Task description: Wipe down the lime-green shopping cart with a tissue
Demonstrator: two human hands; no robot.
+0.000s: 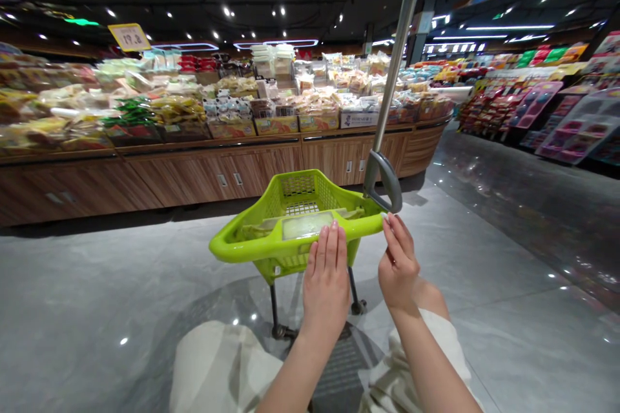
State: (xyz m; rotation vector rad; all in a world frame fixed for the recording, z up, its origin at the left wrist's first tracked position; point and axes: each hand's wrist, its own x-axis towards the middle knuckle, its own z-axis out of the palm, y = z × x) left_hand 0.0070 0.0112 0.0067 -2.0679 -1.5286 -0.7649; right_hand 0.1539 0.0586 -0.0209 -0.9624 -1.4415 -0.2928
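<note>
A lime green shopping cart [242, 250] stands right in front of me, its basket of perforated plastic pointing forward. My left hand [327, 274] lies flat against the middle of the cart's handle bar, fingers stretched out together, with the tips touching the clear panel [305, 226] set into it. At the bar's right end, my right hand [400, 264] has its fingers bent and closed on the handle's corner; the thumb is mostly hidden. A grey loop-shaped holder [387, 184] with a tall metal pole [398, 45] rises at the cart's right side, just beyond that hand.
Ahead runs a wooden display counter [242, 168] piled with packaged food. A yellow-edged price sign [128, 37] hangs above its left part. Shelves of colourful packets [494, 110] stand at the right, across a shiny grey floor [484, 258]. Cart wheels [281, 332] sit near my legs.
</note>
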